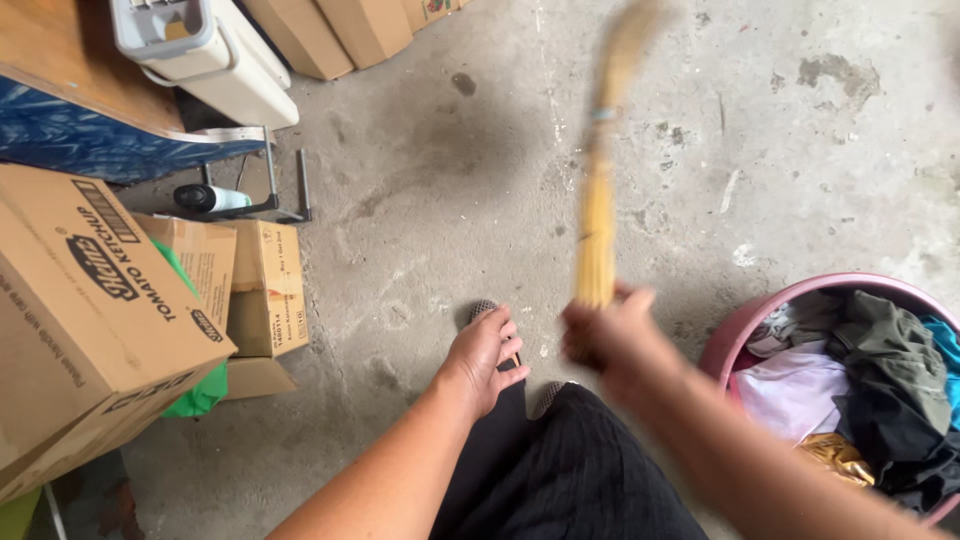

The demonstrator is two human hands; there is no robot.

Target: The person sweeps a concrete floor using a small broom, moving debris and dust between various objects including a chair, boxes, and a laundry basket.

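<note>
Leftmost, stacked cardboard boxes (110, 300) line the wall, off the concrete floor (430, 180). Left hand (485, 355) rests on the knee, fingers loosely spread, holding nothing. Right hand (610, 335) — blurred — grips a straw broom (600, 200) by its base, bristles pointing away; finger detail unreadable. Pink laundry basin (740, 330) — cut off at right.

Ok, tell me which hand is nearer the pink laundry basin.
The right. The right hand, gripping the straw broom, is just left of the pink laundry basin rim. The left hand rests on the knee, farther left, beyond the right hand.
</note>
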